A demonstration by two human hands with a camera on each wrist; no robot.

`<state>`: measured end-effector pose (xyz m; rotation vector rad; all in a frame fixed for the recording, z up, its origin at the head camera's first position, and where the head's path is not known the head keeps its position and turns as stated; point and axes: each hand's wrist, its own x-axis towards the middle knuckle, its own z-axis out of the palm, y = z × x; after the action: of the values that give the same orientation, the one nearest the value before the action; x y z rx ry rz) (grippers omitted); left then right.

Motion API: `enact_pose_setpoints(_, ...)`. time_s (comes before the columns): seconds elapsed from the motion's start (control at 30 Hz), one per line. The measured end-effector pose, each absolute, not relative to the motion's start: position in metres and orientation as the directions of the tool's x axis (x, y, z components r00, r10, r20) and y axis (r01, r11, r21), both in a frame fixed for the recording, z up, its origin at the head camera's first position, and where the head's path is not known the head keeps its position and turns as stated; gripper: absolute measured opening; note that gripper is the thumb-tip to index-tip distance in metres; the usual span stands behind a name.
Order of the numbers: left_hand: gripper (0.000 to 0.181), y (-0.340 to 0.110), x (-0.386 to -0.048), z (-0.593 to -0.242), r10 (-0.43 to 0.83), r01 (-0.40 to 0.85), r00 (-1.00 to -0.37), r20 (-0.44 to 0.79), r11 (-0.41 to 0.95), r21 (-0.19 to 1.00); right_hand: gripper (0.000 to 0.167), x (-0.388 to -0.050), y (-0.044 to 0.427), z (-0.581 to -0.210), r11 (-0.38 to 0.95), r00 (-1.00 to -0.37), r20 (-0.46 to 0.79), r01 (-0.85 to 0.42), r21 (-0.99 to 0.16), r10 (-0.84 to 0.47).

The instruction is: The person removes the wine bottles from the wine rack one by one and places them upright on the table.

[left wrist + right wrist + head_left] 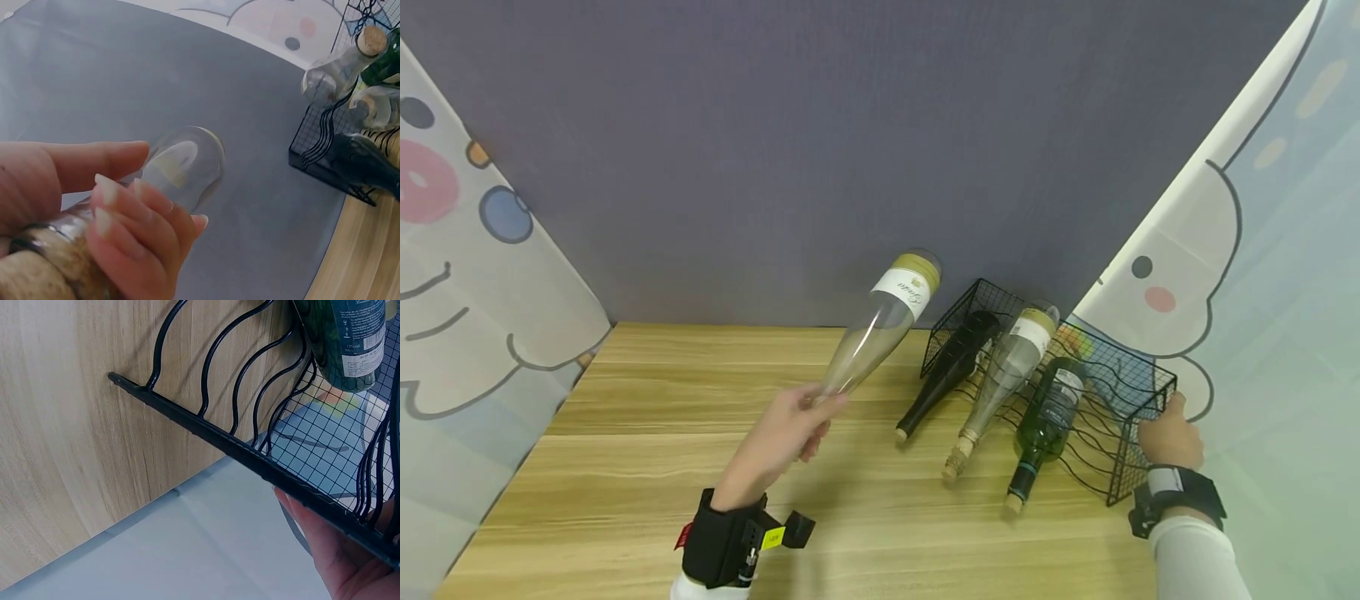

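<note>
Wood-grain counter point(647, 433), grey backdrop point(775, 167): at 7 o'clock my left hand point(786, 429) grips a clear bottle point(880, 321) aloft by its neck; at 4 o'clock my right hand point(1171, 437) holds the wire rack point(1120, 375), where a dark bottle point(951, 367), second clear bottle point(1011, 367) and green bottle point(1051, 412) already lie, leaving, seemingly, only mine

In the head view, your left hand point(788, 427) hides the neck of the held bottle point(877, 323). The right wrist view's top edge cuts off the green bottle point(345, 344).
</note>
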<state>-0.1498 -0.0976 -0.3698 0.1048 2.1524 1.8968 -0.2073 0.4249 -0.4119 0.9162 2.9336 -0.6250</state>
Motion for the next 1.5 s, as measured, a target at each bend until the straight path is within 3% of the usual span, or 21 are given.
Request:
enact_pose_setpoints(0.5,0.044,-0.126,-0.145,-0.370,0.141,-0.154,-0.975,-0.174,0.143,0.978,0.077,-0.204,0.422,-0.410,0.768,-0.839,-0.112,0.535,-0.351,0.533)
enact_pose_setpoints(0.87,0.046,-0.149,-0.138,-0.360,0.074,-0.175,-0.978,-0.196,0.227,0.958,0.076,-0.206,0.426,-0.412,0.776,-0.845,-0.094,0.522,-0.354,0.526)
enact_pose_setpoints(1.5,0.049,-0.158,-0.133,-0.361,0.073,-0.205,-0.969,-0.236,0.298,0.932,0.078,-0.205,0.427,-0.411,0.778,-0.847,-0.119,0.525,-0.345,0.519)
